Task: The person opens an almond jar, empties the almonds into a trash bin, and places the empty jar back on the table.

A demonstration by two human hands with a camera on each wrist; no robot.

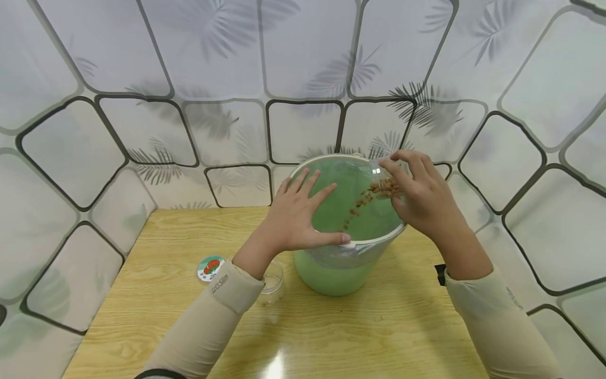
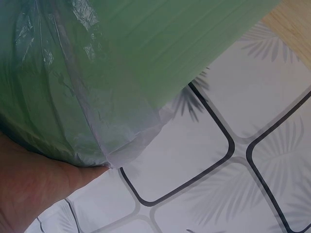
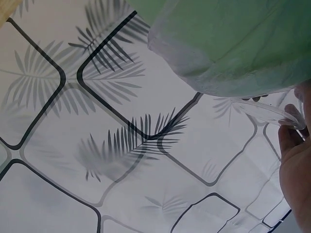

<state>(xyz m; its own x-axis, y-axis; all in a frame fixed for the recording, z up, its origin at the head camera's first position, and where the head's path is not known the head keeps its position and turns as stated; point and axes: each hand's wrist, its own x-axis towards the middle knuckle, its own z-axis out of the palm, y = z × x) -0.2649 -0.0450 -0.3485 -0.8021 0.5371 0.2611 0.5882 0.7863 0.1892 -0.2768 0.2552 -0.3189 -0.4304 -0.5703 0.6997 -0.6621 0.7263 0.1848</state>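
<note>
A green bucket [image 1: 331,279] stands on the table, with a clear plastic bag [image 2: 82,97] lining it and folded over its rim. My right hand [image 1: 421,195] holds a clear plastic jar [image 1: 377,169] tipped on its side over the right rim. Small brown pieces [image 1: 387,187], their exact kind unclear, slide from the jar's mouth and fall into the bucket. With fingers spread, my left hand [image 1: 295,213] rests across the left rim, thumb at the front edge. In the right wrist view, part of the jar [image 3: 272,114] shows beside my fingers; the bucket covers the rest.
A second clear round container [image 1: 273,279] is on the table [image 1: 189,231] left of the bucket, partly behind my left sleeve. A round lid [image 1: 210,268] with a red picture lies beside it. Patterned sheeting [image 1: 303,52] encloses the back and sides.
</note>
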